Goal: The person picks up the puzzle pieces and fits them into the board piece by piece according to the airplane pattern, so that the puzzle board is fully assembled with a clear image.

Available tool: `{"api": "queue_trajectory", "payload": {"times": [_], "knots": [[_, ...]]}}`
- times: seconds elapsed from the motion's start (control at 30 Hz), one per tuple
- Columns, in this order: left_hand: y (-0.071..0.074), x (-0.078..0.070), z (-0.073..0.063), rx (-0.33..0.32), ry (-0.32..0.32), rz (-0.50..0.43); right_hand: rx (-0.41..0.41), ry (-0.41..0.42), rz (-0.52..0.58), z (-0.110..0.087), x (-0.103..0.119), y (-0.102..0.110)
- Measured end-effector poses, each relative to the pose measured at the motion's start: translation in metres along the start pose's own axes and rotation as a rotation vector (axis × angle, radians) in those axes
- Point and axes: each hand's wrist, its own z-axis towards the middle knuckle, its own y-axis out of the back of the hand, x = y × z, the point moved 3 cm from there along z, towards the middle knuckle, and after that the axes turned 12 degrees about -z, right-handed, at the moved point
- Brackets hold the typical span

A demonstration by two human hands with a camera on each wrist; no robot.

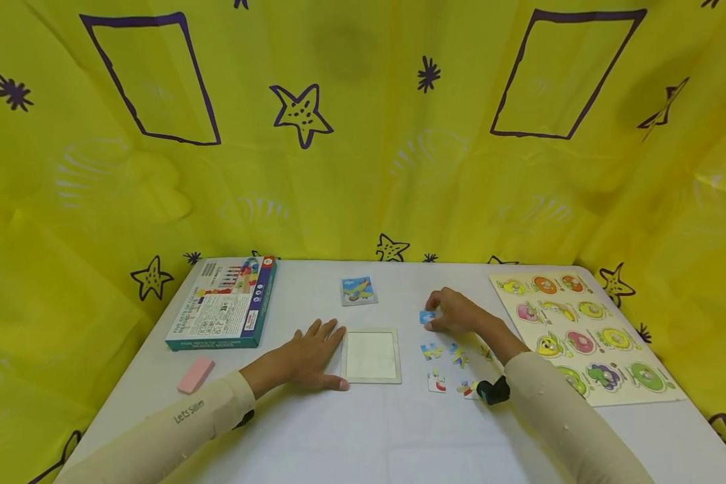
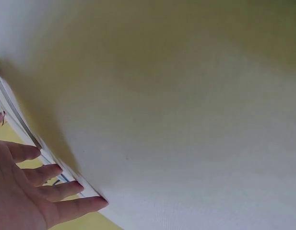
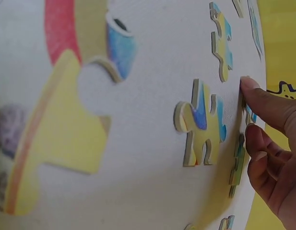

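Note:
My left hand (image 1: 312, 351) rests on the table with its fingers spread. Its fingertips and thumb touch the left edge of a square puzzle tray (image 1: 372, 356) with a bare base. In the left wrist view the same hand (image 2: 30, 196) shows straight fingers. To the right of the tray, my right hand (image 1: 460, 313) pinches a blue puzzle piece (image 1: 426, 316) between thumb and fingers, at the tabletop. Nearer lie several loose pieces, among them a yellow and blue piece (image 3: 203, 127) and a white and red piece (image 1: 437, 382). Part of this group is hidden under the right forearm.
A square airplane picture (image 1: 359, 291) lies behind the tray. At the left are a boxed set (image 1: 224, 302) and a pink block (image 1: 196, 375). A fruit puzzle board (image 1: 581, 336) lies at the right, partly under my right sleeve. Yellow curtains (image 1: 351, 188) hang around the table.

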Motion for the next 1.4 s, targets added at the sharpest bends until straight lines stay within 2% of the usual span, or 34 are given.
{"api": "queue_trajectory", "payload": {"times": [0.17,0.4,0.6,1.1,1.4], "knots": [[0.0,0.0,0.001,0.002,0.01,0.003,0.024,0.019,0.04,0.0,0.001,0.0],[0.0,0.0,0.001,-0.004,0.018,-0.014,0.001,0.16,0.104,-0.003,0.006,0.001],[0.001,0.002,0.0,-0.003,0.064,-0.032,-0.038,0.25,0.099,-0.005,0.01,0.001],[0.001,0.001,0.001,0.006,0.073,-0.033,-0.015,0.204,0.139,-0.008,0.015,0.001],[0.001,0.001,0.0,0.012,0.07,-0.041,-0.036,0.241,0.172,-0.012,0.02,-0.002]]}}
